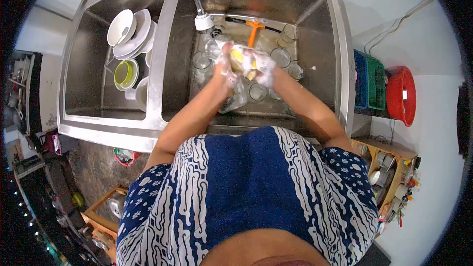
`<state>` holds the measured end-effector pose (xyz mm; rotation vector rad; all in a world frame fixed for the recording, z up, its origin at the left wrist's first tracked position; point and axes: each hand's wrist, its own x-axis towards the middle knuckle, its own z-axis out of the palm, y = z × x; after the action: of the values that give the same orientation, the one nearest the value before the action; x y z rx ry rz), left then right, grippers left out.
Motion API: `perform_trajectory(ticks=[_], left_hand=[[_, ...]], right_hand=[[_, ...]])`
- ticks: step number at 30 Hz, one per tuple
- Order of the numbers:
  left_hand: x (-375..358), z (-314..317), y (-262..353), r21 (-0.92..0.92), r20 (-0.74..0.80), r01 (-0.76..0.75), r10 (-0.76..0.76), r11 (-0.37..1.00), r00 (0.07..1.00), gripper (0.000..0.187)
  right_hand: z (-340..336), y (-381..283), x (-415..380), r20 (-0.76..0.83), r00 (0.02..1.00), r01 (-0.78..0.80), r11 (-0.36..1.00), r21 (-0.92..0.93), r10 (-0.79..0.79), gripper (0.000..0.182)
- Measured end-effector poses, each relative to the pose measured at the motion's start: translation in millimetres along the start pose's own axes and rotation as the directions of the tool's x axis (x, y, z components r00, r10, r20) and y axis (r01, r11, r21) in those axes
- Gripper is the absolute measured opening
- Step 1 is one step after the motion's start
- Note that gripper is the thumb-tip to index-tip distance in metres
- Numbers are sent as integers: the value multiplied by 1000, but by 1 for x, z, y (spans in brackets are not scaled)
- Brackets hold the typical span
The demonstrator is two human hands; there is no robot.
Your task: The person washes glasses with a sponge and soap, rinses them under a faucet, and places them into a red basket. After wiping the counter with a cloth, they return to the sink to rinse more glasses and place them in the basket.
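Observation:
Thick white foam covers both my hands over the right sink basin. A yellow sponge (237,55) shows through the lather between them. My left hand (225,69) closes on the sponge from one side, and my right hand (266,70) grips it from the other. Foam hides whether another item is inside the grasp. Just beyond my left fingers is a clear, glass-like item (212,49). Below the hands lie a clear plastic bag (238,97) and a drinking glass (257,91). More clear glasses (281,57) stand on the basin floor to the right.
An orange and black tool (255,29) lies at the back of the basin, near the white faucet head (203,22). White plates (140,34) and a green bowl (123,73) fill part of the left basin. Green (376,83) and red baskets (400,96) stand right of the sink.

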<state>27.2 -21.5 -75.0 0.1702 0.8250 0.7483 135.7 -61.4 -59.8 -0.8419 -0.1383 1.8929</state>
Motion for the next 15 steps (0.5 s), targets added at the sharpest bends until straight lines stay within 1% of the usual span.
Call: perform_trajectory(ticks=[1,2,3,4,5,7,8,9,11,12,13,14,15], left_hand=[[2,-1,-1,5,2,2,-2,1000,1000,31],[6,-3,-3,-42,61,27,-25,999,998,32],[9,-5,-6,-92,122,56,-44,994,992,32],[16,-10,-7,-52,146,-19,27,998,989,33],[10,-5,1,-56,145,-17,25,998,989,33],[2,6,23,-61,-37,-28,26,998,999,33],[0,3,29,12,-194,-33,35,999,980,30],[4,1,29,6,-193,-40,40,999,980,30],[13,-5,25,-138,-159,-231,208,963,965,20],[6,0,27,-99,-146,-235,219,967,965,15],[7,-1,27,-105,-144,-236,220,966,965,15],[10,-2,28,-118,-163,-223,203,968,966,14],[12,-3,28,-132,-181,-211,186,968,966,13]], right_hand=[[-3,1,5,-81,996,40,997,-59,-44,28],[-6,-3,6,-159,985,43,993,-108,-60,26],[-12,-10,8,-161,985,44,993,-110,-62,26],[-20,-18,10,-138,990,18,985,-174,-43,26],[-23,-26,9,-115,993,-7,972,-236,-21,27],[-26,-50,2,-118,992,13,974,-226,-40,28],[-27,-67,-4,-163,984,36,970,-241,-77,27],[-31,-83,-5,-206,972,60,964,-260,-116,27],[-53,-112,15,-170,944,146,823,-548,-281,20],[-64,-126,32,-231,878,-79,348,-934,-420,20],[-57,-129,37,-229,878,-79,343,-936,-421,20],[-50,-131,44,-192,845,-287,-120,-951,-498,25],[-42,-131,51,-117,826,-457,-534,-712,-551,32]])
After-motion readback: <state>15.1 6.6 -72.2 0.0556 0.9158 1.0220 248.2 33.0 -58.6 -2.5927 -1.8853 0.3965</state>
